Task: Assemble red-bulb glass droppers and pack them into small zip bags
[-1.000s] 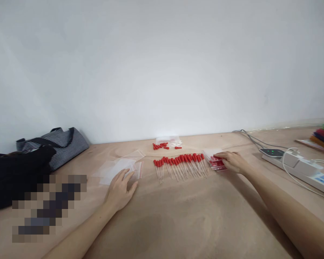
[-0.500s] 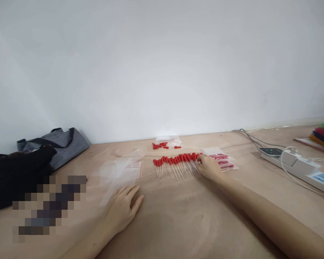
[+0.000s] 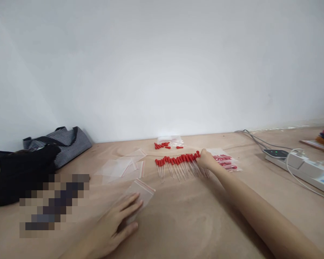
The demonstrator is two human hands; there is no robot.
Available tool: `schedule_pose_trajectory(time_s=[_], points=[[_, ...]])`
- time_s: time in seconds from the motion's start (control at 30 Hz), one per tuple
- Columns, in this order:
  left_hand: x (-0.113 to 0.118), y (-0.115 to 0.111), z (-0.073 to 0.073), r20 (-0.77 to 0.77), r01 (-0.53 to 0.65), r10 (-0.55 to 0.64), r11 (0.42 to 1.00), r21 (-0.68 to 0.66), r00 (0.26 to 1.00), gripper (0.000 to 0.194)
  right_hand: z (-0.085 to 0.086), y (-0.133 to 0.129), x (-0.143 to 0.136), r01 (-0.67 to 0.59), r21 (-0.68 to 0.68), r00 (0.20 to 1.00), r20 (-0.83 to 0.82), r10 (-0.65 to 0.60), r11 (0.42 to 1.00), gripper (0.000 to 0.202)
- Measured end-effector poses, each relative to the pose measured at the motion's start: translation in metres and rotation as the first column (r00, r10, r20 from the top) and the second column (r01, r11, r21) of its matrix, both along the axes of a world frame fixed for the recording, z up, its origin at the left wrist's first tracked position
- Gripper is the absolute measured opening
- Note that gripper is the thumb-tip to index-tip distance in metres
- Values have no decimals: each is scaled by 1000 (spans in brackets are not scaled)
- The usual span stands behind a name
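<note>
My left hand [image 3: 118, 220] lies over a small clear zip bag [image 3: 144, 190], its fingers outstretched on the plastic and on the table. More clear zip bags [image 3: 116, 171] overlap just beyond it. In the middle lies a row of glass droppers [image 3: 178, 162] with red rubber bulbs, their thin tips pointing toward me. At the row's right end my right hand [image 3: 207, 160] is closed on a dropper by its red bulb; the fingers partly cover it. Right beside that hand lie bagged red-bulb droppers [image 3: 226, 162], in clear bags.
Loose red bulbs [image 3: 162, 145] and a clear bag [image 3: 169, 139] lie near the wall. A power strip [image 3: 307, 172] with cables stands at right. A striped bag [image 3: 75, 142] and black cloth [image 3: 29, 176] are at left. A blurred patch covers the lower left.
My left hand has drawn back toward me, bringing a zip bag away from the pile under its fingers. My right hand has stayed at the row's right end, shifting slightly.
</note>
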State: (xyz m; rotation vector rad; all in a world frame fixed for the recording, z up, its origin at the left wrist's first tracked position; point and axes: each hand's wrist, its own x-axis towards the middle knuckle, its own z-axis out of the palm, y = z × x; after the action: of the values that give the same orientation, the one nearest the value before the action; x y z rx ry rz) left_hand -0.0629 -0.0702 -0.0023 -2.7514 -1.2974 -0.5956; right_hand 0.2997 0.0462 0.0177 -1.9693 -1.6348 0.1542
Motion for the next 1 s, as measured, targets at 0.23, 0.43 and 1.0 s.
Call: schedule_pose_trajectory(time_s=[0.23,0.43,1.0], points=[[35,-3,19,180,401,-361,862,-310,915,33,11,-40,-1,-153,96,899,-400,179,984,61],[80,3,10,109,128,-105,963,-238,989,72,-19,-81,-34,-164,322,500,-788,360,932,51],[100,7,14,73,100,-80,936,-337,994,86,-39,-95,-59,-232,268,243,-915,322,935,53]])
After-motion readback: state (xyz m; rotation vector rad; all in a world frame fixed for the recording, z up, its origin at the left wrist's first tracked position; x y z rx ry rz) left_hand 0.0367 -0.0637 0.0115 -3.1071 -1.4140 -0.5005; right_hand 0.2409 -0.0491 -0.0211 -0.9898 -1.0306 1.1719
